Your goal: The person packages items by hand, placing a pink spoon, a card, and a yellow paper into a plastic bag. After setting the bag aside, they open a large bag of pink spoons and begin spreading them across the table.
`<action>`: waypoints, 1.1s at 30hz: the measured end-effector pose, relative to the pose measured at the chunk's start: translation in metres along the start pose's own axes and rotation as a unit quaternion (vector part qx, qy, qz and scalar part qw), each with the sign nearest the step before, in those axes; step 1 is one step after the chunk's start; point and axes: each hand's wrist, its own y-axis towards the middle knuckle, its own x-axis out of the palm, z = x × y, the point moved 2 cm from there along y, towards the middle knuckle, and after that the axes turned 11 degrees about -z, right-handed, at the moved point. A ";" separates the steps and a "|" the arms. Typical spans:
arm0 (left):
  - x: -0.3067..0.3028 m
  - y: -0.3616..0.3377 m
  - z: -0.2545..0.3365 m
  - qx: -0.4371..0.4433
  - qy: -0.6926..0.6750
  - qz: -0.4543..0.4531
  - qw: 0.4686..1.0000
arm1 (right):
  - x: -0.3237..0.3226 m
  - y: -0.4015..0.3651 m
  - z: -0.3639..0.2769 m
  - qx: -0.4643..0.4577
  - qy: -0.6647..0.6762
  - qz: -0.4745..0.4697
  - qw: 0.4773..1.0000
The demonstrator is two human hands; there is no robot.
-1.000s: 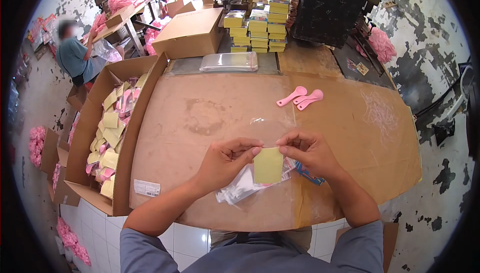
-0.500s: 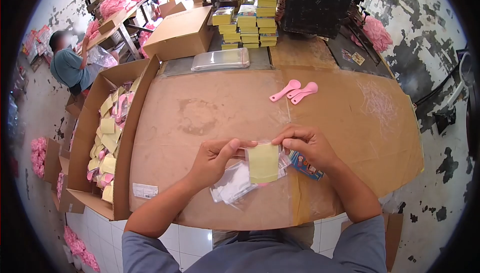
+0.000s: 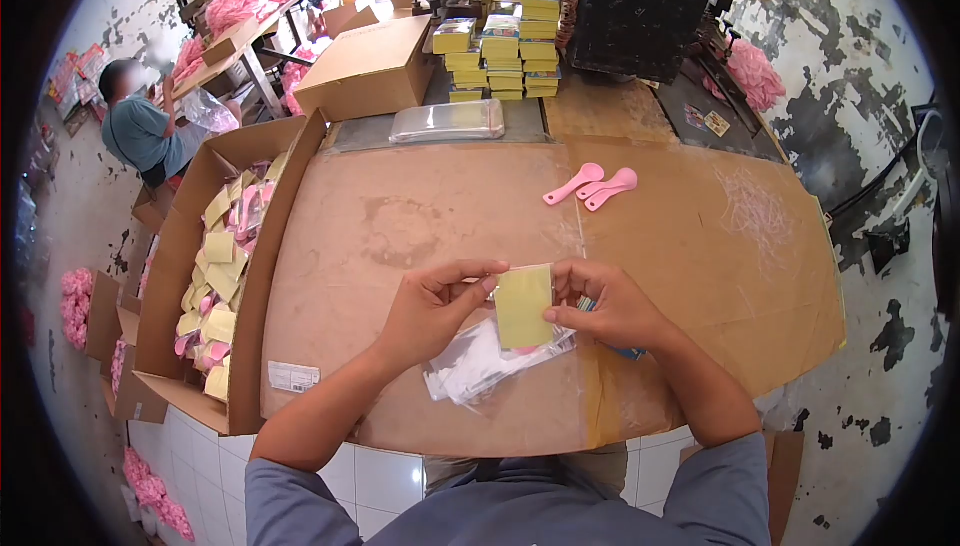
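Observation:
Between my hands is a pale yellow card in a clear plastic bag (image 3: 524,308), held upright above the cardboard-covered table (image 3: 370,296). My left hand (image 3: 440,311) pinches its upper left edge with thumb and forefinger. The right edge is gripped by my right hand (image 3: 610,304), with the thumb on the front. Below the packet lies a loose pile of clear plastic bags (image 3: 470,364). A bit of pink shows at the packet's lower edge. Printed blue cards (image 3: 628,352) sit mostly hidden behind my right hand and forearm. Several pink spoons (image 3: 575,184) rest farther back.
An open cardboard box (image 3: 262,276) at the left holds many bagged yellow cards and pink spoons. Stacks of yellow-edged cards (image 3: 500,51), a closed carton (image 3: 365,61) and a stack of plastic sleeves (image 3: 447,121) stand at the back. A person (image 3: 145,126) sits at far left.
My right hand has shifted from the packet's top corner down its right side. The packet has risen slightly, and the blue cards are now more covered.

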 end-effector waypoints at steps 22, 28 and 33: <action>-0.016 0.003 -0.002 0.042 0.322 0.049 0.945 | -0.070 -0.047 -0.009 0.124 -0.332 0.035 0.935; 0.009 0.004 -0.017 0.068 0.458 -0.043 0.885 | -0.075 -0.054 0.004 0.188 -0.160 0.017 0.969; 0.006 0.004 -0.014 -0.049 0.285 -0.011 0.957 | -0.079 -0.058 0.001 0.146 -0.166 0.012 0.975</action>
